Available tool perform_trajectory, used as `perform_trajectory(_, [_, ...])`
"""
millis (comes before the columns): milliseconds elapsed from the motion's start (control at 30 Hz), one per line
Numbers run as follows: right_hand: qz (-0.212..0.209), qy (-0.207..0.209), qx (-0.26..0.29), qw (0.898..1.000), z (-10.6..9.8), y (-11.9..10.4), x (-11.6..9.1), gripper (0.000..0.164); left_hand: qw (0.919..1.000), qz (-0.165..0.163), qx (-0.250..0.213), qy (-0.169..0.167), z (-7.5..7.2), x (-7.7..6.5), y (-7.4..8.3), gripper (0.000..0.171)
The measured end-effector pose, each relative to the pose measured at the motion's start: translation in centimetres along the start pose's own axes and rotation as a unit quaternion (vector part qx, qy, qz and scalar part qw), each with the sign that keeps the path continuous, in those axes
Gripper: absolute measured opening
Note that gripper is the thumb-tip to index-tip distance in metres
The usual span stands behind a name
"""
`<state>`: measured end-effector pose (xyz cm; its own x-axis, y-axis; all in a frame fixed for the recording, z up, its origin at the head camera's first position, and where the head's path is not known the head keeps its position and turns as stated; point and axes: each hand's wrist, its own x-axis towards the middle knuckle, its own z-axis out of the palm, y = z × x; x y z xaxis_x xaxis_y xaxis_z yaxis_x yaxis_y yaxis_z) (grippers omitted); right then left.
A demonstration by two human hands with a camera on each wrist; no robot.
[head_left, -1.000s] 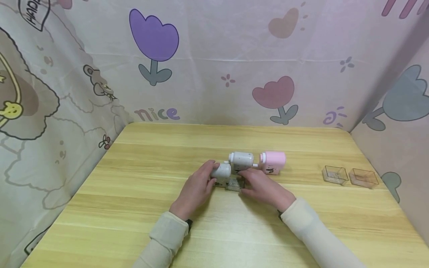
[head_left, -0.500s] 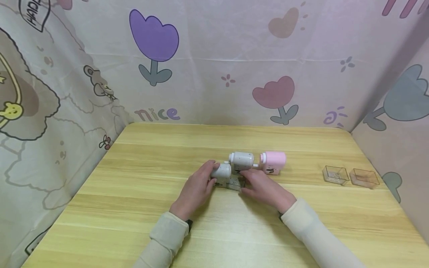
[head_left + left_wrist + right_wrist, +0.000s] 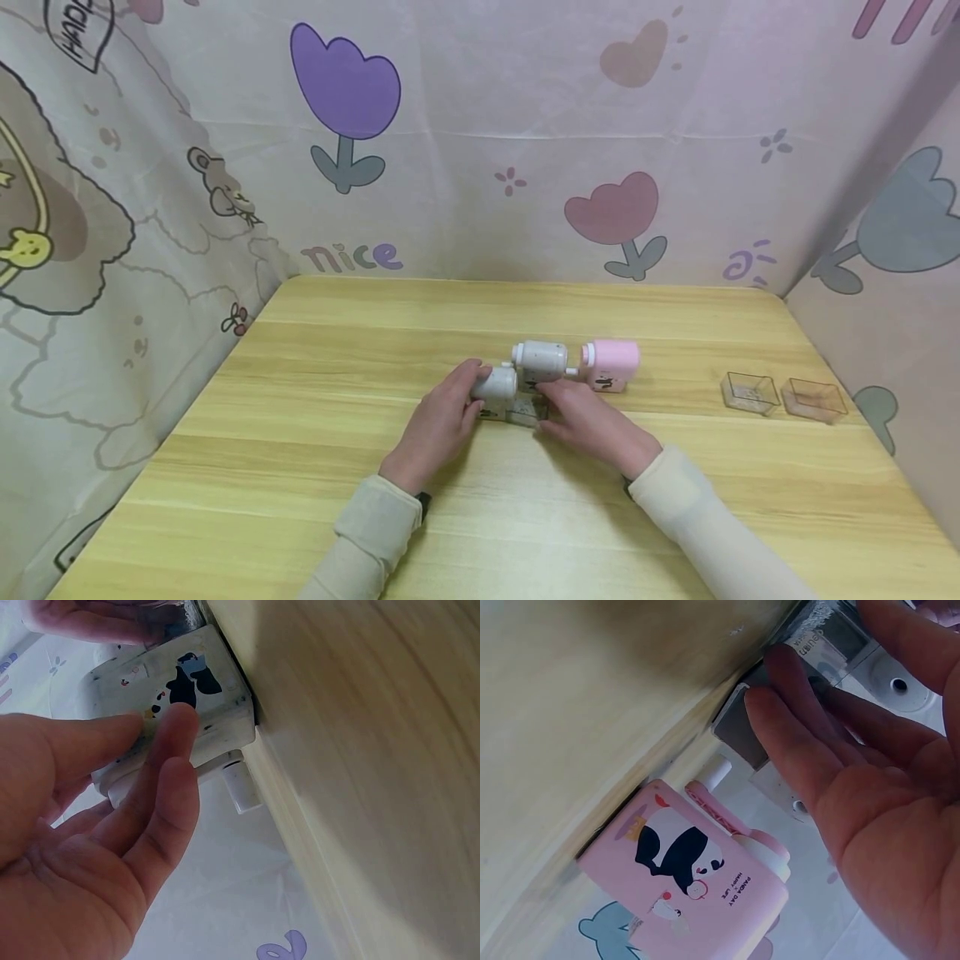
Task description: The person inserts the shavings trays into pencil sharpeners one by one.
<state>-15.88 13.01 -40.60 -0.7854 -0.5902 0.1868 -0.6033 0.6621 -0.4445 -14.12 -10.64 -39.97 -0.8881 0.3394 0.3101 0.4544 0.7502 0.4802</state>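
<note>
A light grey crank pencil sharpener (image 3: pixel 497 383) with a panda picture stands upright on the table. My left hand (image 3: pixel 438 421) grips it from the left, with thumb and fingers against its sides; the left wrist view shows the sharpener (image 3: pixel 180 697) with its small crank knob (image 3: pixel 241 787) below. My right hand (image 3: pixel 592 421) pinches a clear shavings drawer (image 3: pixel 525 411) between thumb and fingers, right at the sharpener's right side. Printed text shows on the drawer (image 3: pixel 817 641) in the right wrist view. Behind stands a second grey sharpener (image 3: pixel 543 358), partly hidden by the right hand.
A pink panda sharpener (image 3: pixel 611 364) stands behind the right hand, its crank (image 3: pixel 716 810) on the side facing that hand. Two clear drawers, one plain (image 3: pixel 750 393) and one pinkish (image 3: pixel 815 400), lie near the table's right edge. Patterned cloth (image 3: pixel 465 208) walls the back and sides.
The clear drawer has shifted and tilted slightly in the right hand beside the grey sharpener. The left hand and the other sharpeners have kept their places.
</note>
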Motion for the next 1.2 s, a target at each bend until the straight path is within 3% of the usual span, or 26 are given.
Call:
perform_trajectory(200, [-0.027,0.005,-0.011,1.0,0.1,0.01,0.03,0.05,1.0,-0.001,-0.004,0.002,-0.05,-0.02,0.02,0.043])
perform_trajectory(667, [0.001,0.024,-0.016,1.0,0.47,0.15,-0.12,0.051,0.9999,0.003,-0.009,0.005,-0.05,-0.05,-0.02,0.043])
perform_trajectory(1200, [-0.017,0.027,-0.013,0.999,0.92,0.02,0.39,0.051,0.9999,0.003,-0.013,0.009,0.12,-0.07,-0.22,0.043])
